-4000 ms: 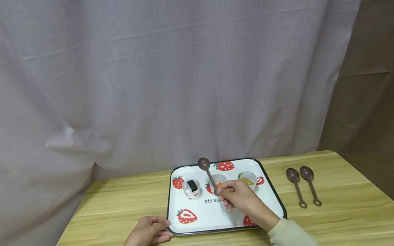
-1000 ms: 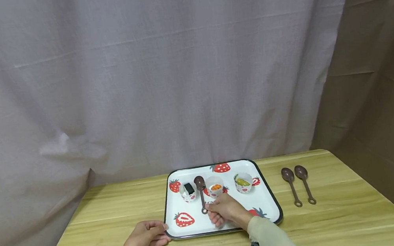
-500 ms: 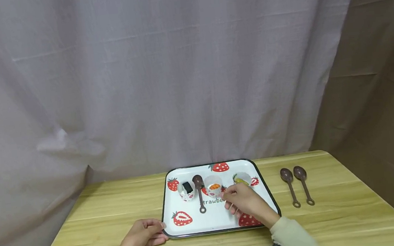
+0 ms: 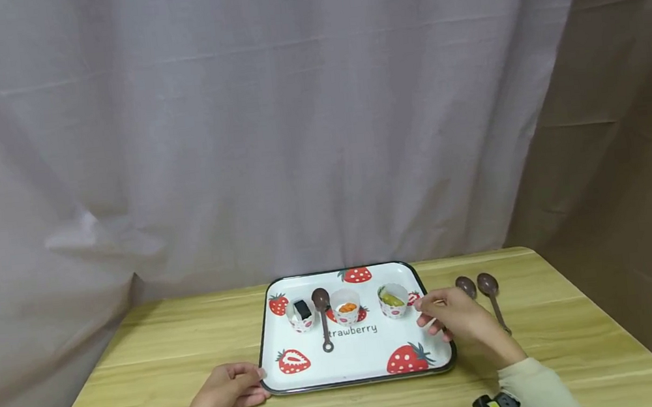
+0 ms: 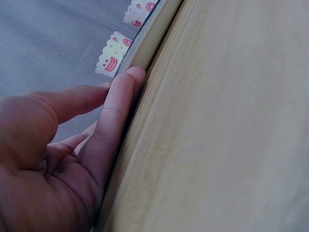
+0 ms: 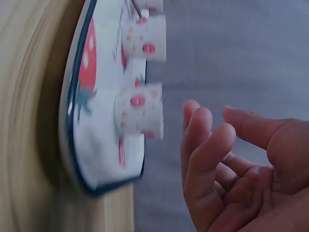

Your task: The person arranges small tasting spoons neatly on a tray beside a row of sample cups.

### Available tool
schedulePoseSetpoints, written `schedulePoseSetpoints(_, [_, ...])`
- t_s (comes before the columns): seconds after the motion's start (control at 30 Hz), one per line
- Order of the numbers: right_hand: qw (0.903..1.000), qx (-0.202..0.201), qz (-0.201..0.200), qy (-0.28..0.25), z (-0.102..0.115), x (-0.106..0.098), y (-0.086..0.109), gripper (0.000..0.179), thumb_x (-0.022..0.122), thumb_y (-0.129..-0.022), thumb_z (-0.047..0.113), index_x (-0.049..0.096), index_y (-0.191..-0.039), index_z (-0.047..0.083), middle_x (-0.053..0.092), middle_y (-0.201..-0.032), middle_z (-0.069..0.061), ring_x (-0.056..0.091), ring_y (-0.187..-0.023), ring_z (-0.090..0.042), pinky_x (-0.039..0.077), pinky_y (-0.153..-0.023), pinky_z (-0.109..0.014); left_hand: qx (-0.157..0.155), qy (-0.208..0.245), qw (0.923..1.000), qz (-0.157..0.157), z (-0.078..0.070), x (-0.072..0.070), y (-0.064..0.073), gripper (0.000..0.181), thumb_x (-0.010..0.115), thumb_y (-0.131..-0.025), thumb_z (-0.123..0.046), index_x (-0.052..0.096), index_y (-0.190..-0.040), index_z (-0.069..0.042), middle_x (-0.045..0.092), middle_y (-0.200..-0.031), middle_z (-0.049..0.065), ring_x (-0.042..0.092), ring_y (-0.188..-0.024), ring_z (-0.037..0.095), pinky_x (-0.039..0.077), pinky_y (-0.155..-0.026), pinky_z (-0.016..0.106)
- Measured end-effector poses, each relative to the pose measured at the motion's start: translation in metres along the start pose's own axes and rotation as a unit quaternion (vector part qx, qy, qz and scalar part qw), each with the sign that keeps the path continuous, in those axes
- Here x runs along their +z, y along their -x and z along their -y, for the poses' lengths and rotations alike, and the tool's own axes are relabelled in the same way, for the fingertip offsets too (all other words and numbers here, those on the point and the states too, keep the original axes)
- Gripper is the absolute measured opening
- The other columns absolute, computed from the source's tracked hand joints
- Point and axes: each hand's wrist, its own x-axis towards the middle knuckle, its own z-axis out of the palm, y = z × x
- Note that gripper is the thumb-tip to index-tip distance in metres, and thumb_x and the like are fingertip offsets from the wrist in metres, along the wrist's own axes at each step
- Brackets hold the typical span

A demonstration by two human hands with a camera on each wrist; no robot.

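My left hand (image 4: 226,390) pinches the near left corner of a white strawberry-print tray (image 4: 353,361), thumb at the rim and fingers along its outer side. Over the tray's right edge hovers my right hand (image 4: 457,315), holding nothing, its fingers loosely bent; the right wrist view shows a gap between thumb and fingers. A brown spoon (image 4: 324,325) lies on the tray between a paper cup (image 4: 302,324) with a black-and-white piece and a paper cup (image 4: 347,316) with orange pieces. Nearest the right hand stands a paper cup (image 4: 393,307) with yellow-green pieces.
Two more brown spoons, one (image 4: 465,286) partly hidden behind the right hand and another (image 4: 487,283) beside it, lie on the wooden table (image 4: 563,338) right of the tray. A grey curtain (image 4: 296,134) hangs behind the table.
The right hand laid the spoon it held onto the tray between the left and middle cups, let go, and moved right past the right-hand cup. The left hand stays at the tray's corner.
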Motion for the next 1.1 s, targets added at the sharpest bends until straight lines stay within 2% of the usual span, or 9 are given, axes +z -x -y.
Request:
schedulePoseSetpoints(0.17, [0.999, 0.023, -0.03, -0.023, -0.025, -0.019, 0.003, 0.034, 0.054, -0.109, 0.014, 0.061, -0.125, -0.014, 0.071, -0.087, -0.009, 0.062, -0.069, -0.015, 0.052, -0.049, -0.024, -0.002, 0.0, 1.0, 0.003, -0.001, 0.0, 0.001, 0.024, 0.065, -0.102, -0.004, 0.063, -0.114, 0.016, 0.07, -0.093, 0.01, 0.074, -0.082, 0.014, 0.067, -0.08, 0.026])
schedulePoseSetpoints(0.4, [0.9972, 0.032, -0.067, -0.005, -0.05, -0.038, 0.004, 0.032, 0.055, -0.11, 0.014, 0.058, -0.119, -0.016, 0.067, -0.086, -0.01, 0.059, -0.067, -0.014, 0.054, -0.049, -0.023, -0.017, 0.001, 0.9998, -0.005, 0.002, -0.002, 0.003, 0.021, 0.065, -0.101, -0.004, 0.065, -0.112, 0.013, 0.071, -0.091, 0.01, 0.074, -0.081, 0.013, 0.067, -0.078, 0.025])
schedulePoseSetpoints(0.63, [0.9949, 0.054, -0.084, 0.014, -0.068, -0.052, 0.005, 0.025, 0.055, -0.109, 0.012, 0.06, -0.108, -0.012, 0.06, -0.073, -0.006, 0.057, -0.061, -0.013, 0.054, -0.048, -0.023, -0.018, 0.001, 0.9998, -0.006, -0.001, -0.002, 0.001, 0.024, 0.066, -0.101, -0.006, 0.064, -0.115, 0.014, 0.072, -0.092, 0.01, 0.074, -0.081, 0.013, 0.067, -0.078, 0.024])
schedulePoseSetpoints(0.73, [0.9936, 0.059, -0.089, 0.036, -0.072, -0.055, 0.004, 0.02, 0.057, -0.106, 0.011, 0.061, -0.102, -0.008, 0.058, -0.069, -0.005, 0.056, -0.059, -0.013, 0.053, -0.049, -0.023, -0.018, 0.002, 0.9998, -0.005, -0.002, -0.003, 0.001, 0.023, 0.066, -0.101, -0.006, 0.064, -0.115, 0.013, 0.072, -0.091, 0.01, 0.074, -0.08, 0.013, 0.067, -0.077, 0.024])
schedulePoseSetpoints(0.87, [0.99, 0.059, -0.086, 0.095, -0.076, -0.056, 0.003, 0.019, 0.063, -0.103, 0.013, 0.066, -0.092, -0.002, 0.059, -0.067, -0.003, 0.055, -0.056, -0.014, 0.051, -0.051, -0.027, -0.018, 0.002, 0.9998, -0.002, 0.0, -0.003, 0.003, 0.023, 0.066, -0.101, -0.005, 0.064, -0.114, 0.014, 0.072, -0.09, 0.01, 0.074, -0.08, 0.013, 0.066, -0.077, 0.024])
schedulePoseSetpoints(0.97, [0.9847, 0.052, -0.085, 0.143, -0.077, -0.054, 0.004, 0.022, 0.067, -0.1, 0.016, 0.068, -0.083, 0.003, 0.058, -0.065, -0.001, 0.052, -0.056, -0.016, 0.046, -0.053, -0.03, -0.015, 0.003, 0.9999, 0.001, 0.001, -0.004, 0.003, 0.023, 0.066, -0.102, -0.006, 0.064, -0.114, 0.014, 0.072, -0.09, 0.01, 0.074, -0.08, 0.013, 0.066, -0.077, 0.023])
schedulePoseSetpoints(1.1, [0.9798, 0.046, -0.091, 0.172, -0.077, -0.051, 0.003, 0.024, 0.071, -0.096, 0.017, 0.066, -0.076, 0.006, 0.053, -0.065, -0.001, 0.048, -0.062, -0.019, 0.039, -0.055, -0.03, -0.01, 0.003, 0.9999, 0.001, 0.0, -0.003, 0.002, 0.025, 0.066, -0.101, -0.006, 0.064, -0.115, 0.014, 0.072, -0.091, 0.01, 0.074, -0.08, 0.012, 0.066, -0.077, 0.023])
